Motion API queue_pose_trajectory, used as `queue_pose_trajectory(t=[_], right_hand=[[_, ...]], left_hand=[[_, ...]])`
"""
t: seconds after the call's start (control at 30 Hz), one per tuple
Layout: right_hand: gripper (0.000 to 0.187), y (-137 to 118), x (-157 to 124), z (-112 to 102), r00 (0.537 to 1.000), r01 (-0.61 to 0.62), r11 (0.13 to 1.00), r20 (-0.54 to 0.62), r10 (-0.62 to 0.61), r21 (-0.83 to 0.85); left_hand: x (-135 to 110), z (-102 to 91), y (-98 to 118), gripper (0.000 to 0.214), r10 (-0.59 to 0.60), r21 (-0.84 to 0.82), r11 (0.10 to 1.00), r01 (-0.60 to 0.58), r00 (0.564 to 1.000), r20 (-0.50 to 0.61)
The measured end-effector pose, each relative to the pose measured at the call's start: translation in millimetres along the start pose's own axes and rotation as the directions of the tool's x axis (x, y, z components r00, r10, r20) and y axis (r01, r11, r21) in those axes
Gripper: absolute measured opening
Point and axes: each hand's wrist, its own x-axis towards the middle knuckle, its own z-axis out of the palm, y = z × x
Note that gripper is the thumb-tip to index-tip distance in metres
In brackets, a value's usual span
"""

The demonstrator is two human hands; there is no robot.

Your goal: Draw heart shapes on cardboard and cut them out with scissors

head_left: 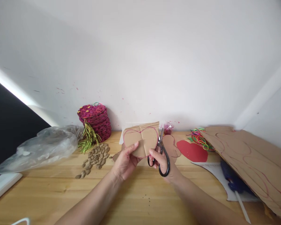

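My left hand [126, 162] grips a piece of brown cardboard [140, 139] from below, with the thumb on its front face. A crease runs down the middle of the piece, and a pink curved outline is drawn on it. In my right hand [162, 161] is a pair of scissors [160, 142] with black handles, blades pointing up beside the cardboard's right edge. My right thumb and fingers also touch the cardboard's lower right corner. Behind the scissors lies another cardboard shape [172, 145] with a drawn outline, next to a red heart-like shape [193, 151].
Brown nutshells [97, 156] lie left of my hands, near a magenta woven container [96, 122] with a yellow-green tassel [89, 137]. A plastic bag [44, 147] is far left. On the right are coloured cords [200, 137], large cardboard [248, 162] and a blue glue gun [231, 179].
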Motion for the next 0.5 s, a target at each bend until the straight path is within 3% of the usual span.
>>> queue_pose_trajectory(t=[0.1, 0.23, 0.37, 0.5], right_hand=[[0.049, 0, -3, 3, 0.998, 0.057, 0.998, -0.023, -0.057, -0.011], [0.047, -4, -8, 5, 0.989, 0.145, 0.987, 0.034, -0.143, -0.076], [0.046, -12, -11, 6, 0.984, 0.173, 0.977, 0.061, -0.167, -0.121], [0.047, -11, -11, 3, 0.982, 0.186, 0.969, 0.057, -0.179, -0.164]], left_hand=[[-8, 9.4, -14, 0.029, 0.055, -0.052, 0.997, -0.055, 0.998, -0.01], [-12, 25.1, -30, 0.037, 0.115, 0.051, 0.992, -0.115, 0.993, 0.012], [-8, 35.1, -28, 0.044, 0.268, 0.105, 0.961, -0.255, 0.954, -0.134], [-4, 35.6, -23, 0.051, 0.379, 0.106, 0.925, -0.365, 0.906, -0.187]])
